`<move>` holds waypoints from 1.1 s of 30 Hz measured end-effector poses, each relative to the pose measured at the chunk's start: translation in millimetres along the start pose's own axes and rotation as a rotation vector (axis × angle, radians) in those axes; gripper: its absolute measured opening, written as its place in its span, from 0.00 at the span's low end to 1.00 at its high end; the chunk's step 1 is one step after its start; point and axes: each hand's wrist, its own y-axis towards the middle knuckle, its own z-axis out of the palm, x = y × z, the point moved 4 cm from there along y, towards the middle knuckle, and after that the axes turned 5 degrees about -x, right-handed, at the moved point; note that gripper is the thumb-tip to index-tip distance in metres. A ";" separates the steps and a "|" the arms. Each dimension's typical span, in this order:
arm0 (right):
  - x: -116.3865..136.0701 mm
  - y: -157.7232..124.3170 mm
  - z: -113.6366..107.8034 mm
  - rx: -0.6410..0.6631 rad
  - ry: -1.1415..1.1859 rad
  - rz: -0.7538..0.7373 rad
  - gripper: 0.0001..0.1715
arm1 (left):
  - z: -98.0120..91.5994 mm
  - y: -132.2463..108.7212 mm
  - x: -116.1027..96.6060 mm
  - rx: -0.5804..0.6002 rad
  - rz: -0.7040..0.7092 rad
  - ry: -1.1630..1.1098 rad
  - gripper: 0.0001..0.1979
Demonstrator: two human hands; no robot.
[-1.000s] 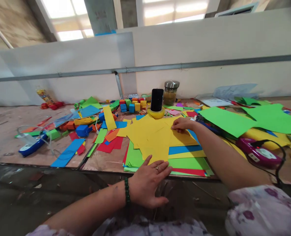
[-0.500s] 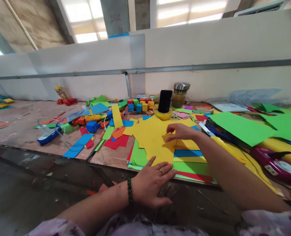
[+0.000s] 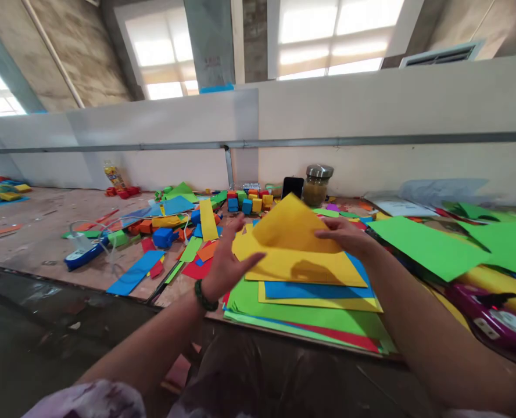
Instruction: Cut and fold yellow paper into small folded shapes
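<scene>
A yellow paper sheet (image 3: 290,229) is lifted off the table and tilted up in front of me. My left hand (image 3: 225,267), with a green bead bracelet on the wrist, grips its left edge. On the sheet's right side, my right hand (image 3: 343,235) pinches it with the fingers. Under the raised sheet lies a stack of coloured paper (image 3: 310,302) with yellow, blue, green and red sheets, close to the table's front edge.
Coloured foam blocks (image 3: 247,200), a black phone (image 3: 293,187) and a glass jar (image 3: 318,184) stand at the back by the white partition. Paper scraps and a blue tool (image 3: 83,255) lie left. Large green sheets (image 3: 432,244) and a purple glue gun (image 3: 493,313) lie right.
Both hands left the flat pile and picked up a yellow sheet, raising it off the table. The camera view tilted upward and shifted left.
</scene>
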 end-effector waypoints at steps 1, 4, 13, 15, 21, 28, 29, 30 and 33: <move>3.6 -1.1 -4.3 -0.107 0.201 0.004 0.27 | -0.7 16.8 7.1 -0.042 -0.122 -0.114 0.42; 9.0 -3.8 -0.8 -0.273 0.476 -0.023 0.29 | 23.7 53.3 21.4 0.176 -0.382 -0.408 0.33; 16.7 -5.3 18.6 -0.226 0.083 -0.228 0.22 | 63.1 72.0 39.4 0.004 -0.506 -0.612 0.21; 18.5 -5.8 13.9 -0.293 -0.075 -0.260 0.22 | 61.2 70.6 42.1 0.019 -0.518 -0.604 0.19; 17.8 -8.4 17.1 -0.299 0.092 -0.147 0.20 | 57.6 67.6 48.2 0.131 -0.547 -0.692 0.17; 16.4 -8.6 21.7 -0.243 0.188 -0.063 0.23 | 59.6 63.2 56.2 0.120 -0.727 -0.824 0.17; 15.7 -8.5 21.5 -0.219 0.185 -0.046 0.23 | 58.3 64.2 57.1 0.094 -0.750 -0.844 0.16; 15.2 -8.6 21.8 -0.180 0.187 -0.029 0.22 | 56.7 65.7 58.2 0.063 -0.774 -0.863 0.14; 15.6 -11.0 24.5 -0.036 0.197 0.003 0.20 | 49.6 71.6 62.5 -0.044 -0.835 -0.916 0.10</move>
